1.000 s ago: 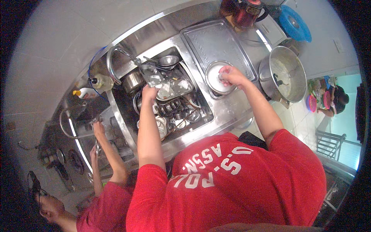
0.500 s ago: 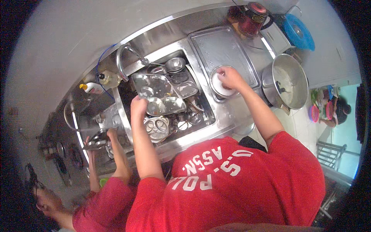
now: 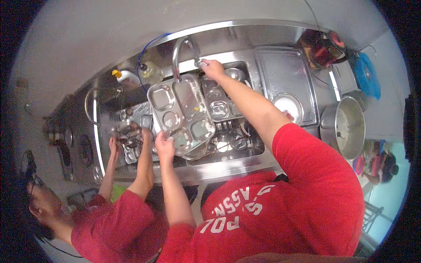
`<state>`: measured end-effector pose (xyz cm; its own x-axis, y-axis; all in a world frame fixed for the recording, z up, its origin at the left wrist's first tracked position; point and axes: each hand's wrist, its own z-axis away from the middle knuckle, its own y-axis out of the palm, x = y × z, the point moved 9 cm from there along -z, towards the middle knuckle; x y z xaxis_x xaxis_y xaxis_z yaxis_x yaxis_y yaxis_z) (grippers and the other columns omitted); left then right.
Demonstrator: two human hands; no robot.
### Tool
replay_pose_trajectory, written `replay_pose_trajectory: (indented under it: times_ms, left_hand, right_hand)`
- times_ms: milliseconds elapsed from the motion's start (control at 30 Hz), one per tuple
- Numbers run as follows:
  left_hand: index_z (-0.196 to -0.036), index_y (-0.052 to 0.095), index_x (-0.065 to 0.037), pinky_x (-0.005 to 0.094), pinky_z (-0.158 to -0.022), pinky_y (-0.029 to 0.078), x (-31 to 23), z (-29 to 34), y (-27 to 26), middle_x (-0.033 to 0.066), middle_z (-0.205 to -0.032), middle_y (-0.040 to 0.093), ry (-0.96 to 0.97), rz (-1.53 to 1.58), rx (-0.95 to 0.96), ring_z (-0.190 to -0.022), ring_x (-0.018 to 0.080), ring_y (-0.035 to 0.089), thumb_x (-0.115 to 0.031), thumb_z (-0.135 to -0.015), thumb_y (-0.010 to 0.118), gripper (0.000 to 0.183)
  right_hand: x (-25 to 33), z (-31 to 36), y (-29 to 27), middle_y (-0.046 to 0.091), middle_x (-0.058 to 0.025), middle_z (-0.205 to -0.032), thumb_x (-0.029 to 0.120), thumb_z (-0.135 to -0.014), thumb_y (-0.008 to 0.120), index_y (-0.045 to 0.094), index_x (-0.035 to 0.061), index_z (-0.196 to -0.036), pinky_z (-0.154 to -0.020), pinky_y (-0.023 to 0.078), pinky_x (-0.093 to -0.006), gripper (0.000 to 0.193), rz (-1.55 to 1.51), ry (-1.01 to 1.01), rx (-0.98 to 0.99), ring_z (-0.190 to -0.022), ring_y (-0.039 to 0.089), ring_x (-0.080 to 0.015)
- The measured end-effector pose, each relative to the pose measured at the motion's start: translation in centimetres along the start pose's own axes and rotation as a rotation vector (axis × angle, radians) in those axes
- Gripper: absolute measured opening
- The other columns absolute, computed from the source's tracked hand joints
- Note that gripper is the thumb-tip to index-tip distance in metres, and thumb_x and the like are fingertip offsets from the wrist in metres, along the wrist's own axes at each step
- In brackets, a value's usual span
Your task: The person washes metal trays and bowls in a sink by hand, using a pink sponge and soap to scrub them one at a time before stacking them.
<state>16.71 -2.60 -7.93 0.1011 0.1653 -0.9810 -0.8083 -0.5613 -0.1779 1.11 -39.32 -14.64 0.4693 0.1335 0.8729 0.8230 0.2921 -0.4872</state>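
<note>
A steel compartment tray (image 3: 180, 115) is tilted over the sink, with several sections and a yellowish scrap of food on it. My left hand (image 3: 165, 147) grips its near edge, fingers wrapped under the rim. My right hand (image 3: 213, 70) reaches across the sink to the curved faucet (image 3: 176, 57), its fingers closed at the end of the spout. Below and beside the held tray, the sink holds another compartment tray (image 3: 219, 109), a steel bowl (image 3: 236, 74) and several other steel pieces, partly hidden by my right arm.
A round container with white contents (image 3: 287, 105) stands by a flat steel tray (image 3: 285, 65) on the right counter. Further right is a large pot (image 3: 344, 127). Soap bottles (image 3: 151, 72) line the back. At left, a co-worker's hands (image 3: 144, 136) handle blurred dishes in the adjoining basin.
My right hand has left the round container and moved left to the faucet spout. My left hand has raised and tilted the compartment tray. The whole view has shifted.
</note>
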Motion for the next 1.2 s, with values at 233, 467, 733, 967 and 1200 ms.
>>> replay_pose_trajectory:
  times_ms: [233,467,733,967,1200]
  left_hand:
    - [-0.114,0.059,0.001,0.0285,-0.077,0.052,6.7,0.4,-0.8,0.0076,-0.106,0.066,-0.183,0.264,-0.060,-0.090,0.0148,0.064,0.010,-0.073,0.049,0.044]
    - [-0.117,0.057,0.001,0.0277,-0.077,0.051,9.1,-0.5,-0.7,0.0073,-0.106,0.066,-0.246,0.278,-0.074,-0.090,0.0141,0.063,0.010,-0.073,0.048,0.045]
    - [-0.122,0.055,0.002,0.0326,-0.085,0.053,13.1,-0.6,1.3,0.0100,-0.110,0.066,-0.355,0.408,0.094,-0.097,0.0214,0.065,0.006,-0.062,0.049,0.060]
    - [-0.119,0.056,0.004,0.0319,-0.086,0.052,12.2,-0.3,3.4,0.0099,-0.107,0.067,-0.355,0.374,0.151,-0.097,0.0211,0.065,0.008,-0.060,0.047,0.060]
    - [-0.114,0.059,0.004,0.0300,-0.083,0.051,10.6,-0.2,3.7,0.0089,-0.105,0.068,-0.332,0.208,0.147,-0.093,0.0187,0.065,0.010,-0.060,0.046,0.056]
  right_hand:
    - [1.6,0.8,2.4,0.069,-0.0196,-0.094,0.040,-0.090,0.056,0.071,0.0182,-0.114,-0.082,0.053,-0.0446,0.036,0.368,-0.204,0.021,-0.087,0.067,-0.0376]
    - [5.6,2.7,1.6,0.069,-0.0207,-0.094,0.037,-0.089,0.056,0.071,0.0146,-0.112,-0.082,0.053,-0.0489,0.035,0.286,-0.355,-0.015,-0.087,0.067,-0.0378]
    - [8.1,15.2,8.4,0.042,-0.0245,-0.144,0.034,-0.089,0.060,0.049,0.0013,-0.136,-0.105,0.041,-0.0457,0.058,0.649,-0.937,0.255,-0.131,0.044,-0.0400]
    - [7.1,17.8,9.4,0.040,-0.0207,-0.148,0.035,-0.091,0.060,0.047,-0.0020,-0.136,-0.116,0.028,-0.0488,0.060,0.501,-0.848,0.485,-0.137,0.038,-0.0372]
    - [5.2,16.1,10.8,0.053,-0.0222,-0.136,0.040,-0.093,0.053,0.057,-0.0032,-0.124,-0.116,0.027,-0.0486,0.053,0.660,-0.863,0.537,-0.131,0.044,-0.0387]
